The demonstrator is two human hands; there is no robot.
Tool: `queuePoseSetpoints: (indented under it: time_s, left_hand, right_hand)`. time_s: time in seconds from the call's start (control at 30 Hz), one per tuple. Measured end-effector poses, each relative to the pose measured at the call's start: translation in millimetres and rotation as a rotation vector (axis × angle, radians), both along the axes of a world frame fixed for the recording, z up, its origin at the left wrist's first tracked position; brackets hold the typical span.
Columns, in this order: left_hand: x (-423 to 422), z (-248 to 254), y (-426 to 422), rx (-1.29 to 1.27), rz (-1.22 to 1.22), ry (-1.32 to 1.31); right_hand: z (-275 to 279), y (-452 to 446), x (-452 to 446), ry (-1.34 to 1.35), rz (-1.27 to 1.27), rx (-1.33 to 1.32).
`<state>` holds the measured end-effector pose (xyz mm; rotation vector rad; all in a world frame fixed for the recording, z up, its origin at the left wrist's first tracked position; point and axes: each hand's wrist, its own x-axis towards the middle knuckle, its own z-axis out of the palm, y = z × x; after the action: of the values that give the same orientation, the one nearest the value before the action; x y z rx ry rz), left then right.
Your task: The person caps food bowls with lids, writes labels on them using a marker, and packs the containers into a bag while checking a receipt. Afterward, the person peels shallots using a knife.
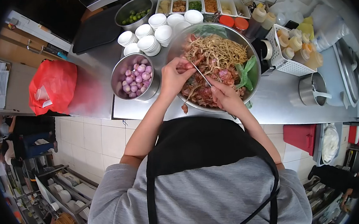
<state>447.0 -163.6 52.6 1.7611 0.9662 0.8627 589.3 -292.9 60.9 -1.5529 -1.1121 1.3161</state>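
Right grip (224, 96) clutches the knife (201, 73) over the big bowl (179, 46) of stringy brown scraps (221, 47), left grip (176, 76) pinches near the knife's tip, on what I cannot tell, while purple shallots (136, 81), stacked white dishes (148, 46) and red-lidded jars (241, 23) crowd around on the counter (277, 98)

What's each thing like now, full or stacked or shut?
Big bowl: holding meat, stringy pieces
Knife: held, over bowl
Right hand: closed around knife
Left hand: fingers bent, beside knife
Metal pot: holding purple onions
White dishes: stacked
Back bowl: holding green fruit
Red-lidded jars: shut
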Motion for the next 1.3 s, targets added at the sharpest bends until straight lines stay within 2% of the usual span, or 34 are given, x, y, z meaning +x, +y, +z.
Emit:
queuePoseSetpoints:
  time_s: [0.2,0.27,0.3,0.5,0.57,0.63,0.7,0.77,0.87,1.0,1.17,1.3]
  left_hand:
    - [2,9,-19,0.009,-0.051,-0.065]
    - [2,19,-31,-0.2,-0.152,-0.198]
    - [0,19,-30,-0.197,-0.15,-0.198]
    - [-20,45,-28,-0.499,-0.199,-0.546]
    - [-23,46,-29,-0.5,-0.221,-0.562]
    - [-24,52,-30,-0.623,-0.263,-0.687]
    - [-22,48,-30,-0.653,-0.259,-0.713]
    - [-21,39,-29,-0.679,-0.25,-0.739]
    - [-17,24,-28,-0.764,-0.253,-0.788]
    - [-9,27,-39,-0.794,-0.266,-0.777]
    - [-9,29,-41,-0.821,-0.246,-0.739]
    - [-9,24,-39,-0.72,-0.26,-0.688]
  right_hand:
    - [5,16,-4,0.057,-0.112,0.011]
    - [0,21,1,0.141,-0.137,-0.014]
    - [-1,22,4,0.22,-0.158,-0.036]
    - [-8,19,14,0.204,-0.205,0.003]
    - [0,12,8,0.107,-0.243,0.13]
    - [8,5,4,0.095,-0.225,0.175]
    - [21,-4,-1,0.085,-0.204,0.216]
    - [33,-11,-7,0.247,-0.183,0.291]
    - [31,-13,-14,0.345,-0.107,0.283]
    - [34,-10,-21,0.297,-0.014,0.275]
    - [36,-11,-23,0.261,-0.041,0.274]
    - [31,-11,-21,0.225,-0.046,0.287]
